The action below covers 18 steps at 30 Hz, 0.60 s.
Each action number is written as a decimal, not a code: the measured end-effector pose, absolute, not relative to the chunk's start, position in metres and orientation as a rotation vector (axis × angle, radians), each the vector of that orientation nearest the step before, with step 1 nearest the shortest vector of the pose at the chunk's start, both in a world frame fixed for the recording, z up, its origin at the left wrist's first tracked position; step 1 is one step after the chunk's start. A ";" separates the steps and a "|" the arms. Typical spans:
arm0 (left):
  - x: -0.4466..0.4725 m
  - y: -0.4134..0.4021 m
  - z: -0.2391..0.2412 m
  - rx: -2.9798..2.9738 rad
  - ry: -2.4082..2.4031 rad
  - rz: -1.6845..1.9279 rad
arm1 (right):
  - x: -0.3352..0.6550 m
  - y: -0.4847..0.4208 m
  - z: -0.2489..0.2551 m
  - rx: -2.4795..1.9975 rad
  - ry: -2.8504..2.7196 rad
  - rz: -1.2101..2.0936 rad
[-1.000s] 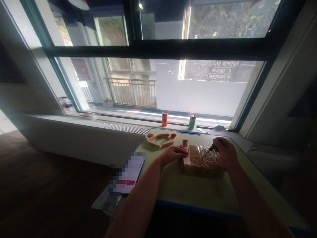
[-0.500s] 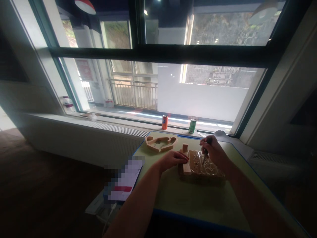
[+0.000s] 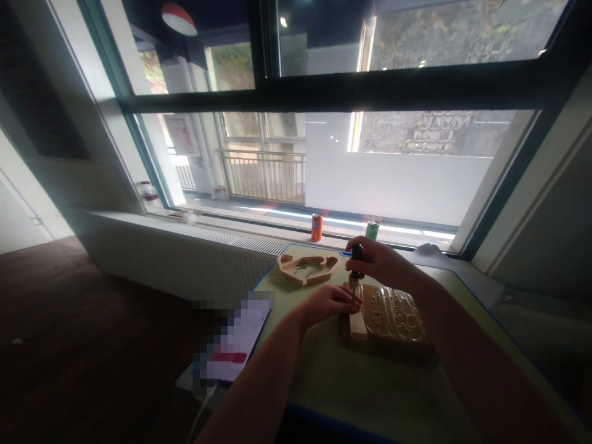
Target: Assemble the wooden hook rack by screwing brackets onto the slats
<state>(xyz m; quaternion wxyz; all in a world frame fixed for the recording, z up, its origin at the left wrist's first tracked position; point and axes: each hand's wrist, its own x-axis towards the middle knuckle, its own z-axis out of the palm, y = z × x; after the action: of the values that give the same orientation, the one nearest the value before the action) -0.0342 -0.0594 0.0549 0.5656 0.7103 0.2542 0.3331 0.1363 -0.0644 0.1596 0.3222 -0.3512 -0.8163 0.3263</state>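
My right hand grips a screwdriver by its dark handle, its shaft pointing straight down. The tip meets a pale wooden block beside my left fingers. My left hand is closed in a pinch at that spot; whatever is between its fingertips is too small to make out. The wooden block lies along the left end of a brown box wrapped in shiny clear plastic. Part of the block is hidden behind my hands.
A wooden frame-like piece with small dark bits inside lies at the table's back left. An orange can and a green can stand on the windowsill. A blurred-out flat item rests at the table's left edge.
My right hand has carried the screwdriver left, from above the plastic-wrapped box to the wooden block at my left fingers. My left hand stays at the block. The view has shifted slightly.
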 end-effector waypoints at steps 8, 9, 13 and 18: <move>-0.034 -0.058 0.051 1.697 0.596 0.789 | 0.143 -0.058 0.156 -0.969 -2.211 0.693; -0.034 -0.058 0.051 1.699 0.594 0.790 | 0.143 -0.058 0.156 -0.970 -2.211 0.691; -0.033 -0.060 0.053 1.698 0.593 0.792 | 0.141 -0.058 0.153 -0.961 -2.197 0.668; -0.032 -0.060 0.053 1.693 0.581 0.799 | 0.140 -0.058 0.151 -0.944 -2.194 0.694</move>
<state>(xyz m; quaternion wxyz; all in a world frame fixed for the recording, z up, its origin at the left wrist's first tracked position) -0.0324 -0.0601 0.0533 0.5570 0.7172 0.2463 0.3387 0.1403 -0.0579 0.1512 0.3213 -0.3595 -0.8353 0.2643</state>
